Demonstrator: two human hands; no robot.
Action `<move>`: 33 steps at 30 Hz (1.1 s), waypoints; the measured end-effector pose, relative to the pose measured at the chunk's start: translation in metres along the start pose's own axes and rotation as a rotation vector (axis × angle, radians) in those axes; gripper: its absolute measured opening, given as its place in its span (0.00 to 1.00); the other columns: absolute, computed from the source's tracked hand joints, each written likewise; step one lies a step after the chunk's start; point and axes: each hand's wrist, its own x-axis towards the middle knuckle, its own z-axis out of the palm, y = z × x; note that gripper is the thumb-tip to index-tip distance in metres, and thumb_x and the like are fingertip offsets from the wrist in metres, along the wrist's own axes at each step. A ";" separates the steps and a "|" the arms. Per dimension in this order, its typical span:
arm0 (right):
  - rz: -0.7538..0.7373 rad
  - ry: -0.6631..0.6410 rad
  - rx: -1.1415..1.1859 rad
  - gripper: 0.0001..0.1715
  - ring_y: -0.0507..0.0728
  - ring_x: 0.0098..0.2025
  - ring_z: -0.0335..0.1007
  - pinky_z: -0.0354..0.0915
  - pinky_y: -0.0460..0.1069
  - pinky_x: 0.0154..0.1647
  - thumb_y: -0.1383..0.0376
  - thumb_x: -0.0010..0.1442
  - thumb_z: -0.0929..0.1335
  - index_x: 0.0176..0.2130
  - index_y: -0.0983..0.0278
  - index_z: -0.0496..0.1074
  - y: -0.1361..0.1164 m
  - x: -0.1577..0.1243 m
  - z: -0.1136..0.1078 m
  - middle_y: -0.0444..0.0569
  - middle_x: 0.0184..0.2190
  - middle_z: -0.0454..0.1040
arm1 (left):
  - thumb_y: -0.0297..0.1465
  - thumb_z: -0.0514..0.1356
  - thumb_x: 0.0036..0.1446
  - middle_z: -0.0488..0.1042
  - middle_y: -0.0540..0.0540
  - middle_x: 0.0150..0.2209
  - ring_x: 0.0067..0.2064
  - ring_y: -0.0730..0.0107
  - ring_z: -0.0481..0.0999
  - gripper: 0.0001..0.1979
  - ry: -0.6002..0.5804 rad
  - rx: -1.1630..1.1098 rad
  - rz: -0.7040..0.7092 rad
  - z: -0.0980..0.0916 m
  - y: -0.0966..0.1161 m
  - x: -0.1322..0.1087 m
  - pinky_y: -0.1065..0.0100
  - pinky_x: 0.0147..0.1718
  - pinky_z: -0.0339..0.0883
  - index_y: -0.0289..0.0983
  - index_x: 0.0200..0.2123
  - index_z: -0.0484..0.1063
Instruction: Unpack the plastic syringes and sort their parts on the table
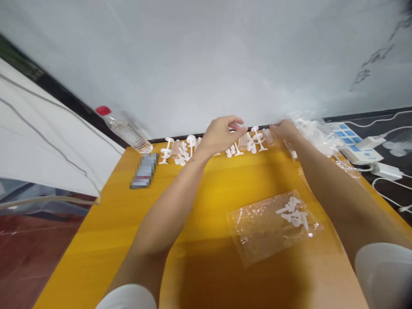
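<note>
My left hand point(223, 135) hovers over a row of small plastic parts at the back of the table, its fingers apart and holding nothing visible. My right hand point(286, 128) is by the wall, beside a clear plastic cylinder point(269, 136) at the row's right end. Its fingers look curled together, and what they hold, if anything, is hidden. White plunger-like pieces point(258, 138), another clear cylinder point(243, 141) and small white knobbed pieces point(182, 154) make up the row. My left forearm covers part of it.
A flat clear bag point(260, 227) with white pieces point(295, 214) lies nearer me. A full plastic bag point(317, 135) and a power strip point(354, 143) with cables are on the right. A red-capped bottle point(128, 133) and a blurred-out flat object point(144, 171) are on the left.
</note>
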 end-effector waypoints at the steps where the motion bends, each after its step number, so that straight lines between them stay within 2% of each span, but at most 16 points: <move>1: -0.003 0.012 0.000 0.21 0.69 0.47 0.77 0.67 0.54 0.46 0.60 0.67 0.64 0.36 0.71 0.80 0.000 -0.010 -0.007 0.65 0.37 0.80 | 0.39 0.66 0.60 0.82 0.43 0.42 0.40 0.65 0.76 0.16 0.002 -0.013 -0.017 -0.009 -0.001 -0.023 0.66 0.44 0.67 0.37 0.47 0.81; 4: -0.069 0.066 0.028 0.22 0.68 0.48 0.77 0.67 0.55 0.49 0.56 0.68 0.64 0.41 0.68 0.82 0.008 -0.064 -0.031 0.61 0.39 0.81 | 0.42 0.65 0.60 0.81 0.46 0.35 0.34 0.68 0.75 0.13 -0.049 -0.103 -0.109 -0.022 -0.009 -0.102 0.69 0.37 0.67 0.38 0.39 0.82; 6: -0.149 0.107 0.061 0.24 0.66 0.48 0.77 0.67 0.55 0.51 0.52 0.68 0.64 0.45 0.65 0.82 0.020 -0.116 -0.042 0.57 0.42 0.82 | 0.44 0.65 0.60 0.80 0.48 0.32 0.31 0.70 0.74 0.15 -0.187 -0.200 -0.224 -0.019 -0.019 -0.155 0.70 0.32 0.65 0.38 0.36 0.81; 9: -0.173 0.122 0.065 0.27 0.65 0.46 0.79 0.69 0.56 0.50 0.49 0.66 0.65 0.51 0.62 0.81 0.046 -0.202 -0.035 0.54 0.44 0.83 | 0.45 0.65 0.58 0.78 0.49 0.28 0.28 0.72 0.73 0.17 -0.390 -0.402 -0.446 0.004 -0.033 -0.220 0.70 0.29 0.67 0.36 0.36 0.80; 11: -0.147 0.114 0.023 0.29 0.66 0.46 0.79 0.70 0.57 0.50 0.49 0.66 0.66 0.55 0.65 0.79 0.063 -0.248 -0.015 0.57 0.47 0.82 | 0.44 0.67 0.56 0.78 0.49 0.28 0.28 0.71 0.75 0.18 -0.493 -0.503 -0.548 0.027 -0.039 -0.246 0.69 0.31 0.69 0.35 0.39 0.81; 14: -0.135 0.070 -0.006 0.26 0.67 0.48 0.79 0.70 0.56 0.49 0.53 0.67 0.64 0.52 0.66 0.79 0.081 -0.288 0.021 0.59 0.48 0.81 | 0.43 0.66 0.56 0.79 0.49 0.28 0.26 0.72 0.74 0.19 -0.548 -0.510 -0.583 0.058 -0.040 -0.259 0.70 0.28 0.68 0.34 0.44 0.82; 17: -0.099 0.070 0.091 0.24 0.64 0.45 0.80 0.70 0.54 0.46 0.53 0.68 0.64 0.52 0.64 0.79 0.084 -0.300 0.045 0.56 0.46 0.83 | 0.40 0.64 0.58 0.80 0.50 0.30 0.28 0.71 0.74 0.14 -0.506 -0.337 -0.450 0.069 -0.035 -0.254 0.70 0.28 0.64 0.37 0.40 0.84; 20: 0.020 0.083 0.290 0.28 0.61 0.41 0.80 0.71 0.52 0.42 0.51 0.66 0.66 0.57 0.63 0.78 0.081 -0.301 0.057 0.54 0.41 0.83 | 0.39 0.64 0.57 0.80 0.51 0.29 0.32 0.67 0.77 0.11 -0.400 -0.052 -0.363 0.059 -0.032 -0.251 0.69 0.30 0.63 0.40 0.36 0.85; 23: 0.096 0.066 0.483 0.31 0.61 0.38 0.80 0.72 0.52 0.40 0.49 0.63 0.69 0.56 0.65 0.78 0.080 -0.301 0.065 0.53 0.38 0.83 | 0.37 0.66 0.56 0.82 0.51 0.33 0.33 0.66 0.78 0.12 -0.321 0.120 -0.335 0.041 -0.037 -0.257 0.68 0.32 0.66 0.43 0.43 0.84; 26: 0.088 0.082 0.592 0.29 0.61 0.40 0.80 0.74 0.54 0.44 0.51 0.59 0.71 0.53 0.66 0.80 0.079 -0.299 0.075 0.54 0.40 0.83 | 0.32 0.66 0.55 0.82 0.50 0.38 0.35 0.66 0.79 0.16 -0.260 0.204 -0.311 0.027 -0.045 -0.266 0.67 0.35 0.68 0.44 0.48 0.81; 30: 0.096 0.057 0.826 0.29 0.61 0.42 0.81 0.75 0.56 0.46 0.52 0.56 0.75 0.52 0.64 0.78 0.073 -0.295 0.087 0.53 0.43 0.83 | 0.35 0.66 0.59 0.80 0.48 0.37 0.39 0.62 0.78 0.06 -0.133 0.376 -0.292 0.022 -0.054 -0.270 0.64 0.37 0.68 0.44 0.38 0.83; 32: 0.107 0.026 0.972 0.32 0.61 0.43 0.81 0.76 0.56 0.47 0.50 0.53 0.77 0.52 0.64 0.77 0.070 -0.293 0.090 0.53 0.45 0.82 | 0.39 0.67 0.60 0.77 0.47 0.35 0.39 0.61 0.78 0.08 -0.080 0.388 -0.244 0.022 -0.059 -0.269 0.63 0.39 0.68 0.43 0.36 0.84; 33: 0.115 0.013 1.027 0.33 0.61 0.44 0.81 0.77 0.55 0.47 0.49 0.52 0.78 0.52 0.63 0.77 0.069 -0.292 0.091 0.53 0.45 0.82 | 0.41 0.68 0.59 0.77 0.46 0.35 0.39 0.61 0.77 0.10 -0.066 0.363 -0.218 0.023 -0.063 -0.268 0.62 0.39 0.68 0.43 0.37 0.84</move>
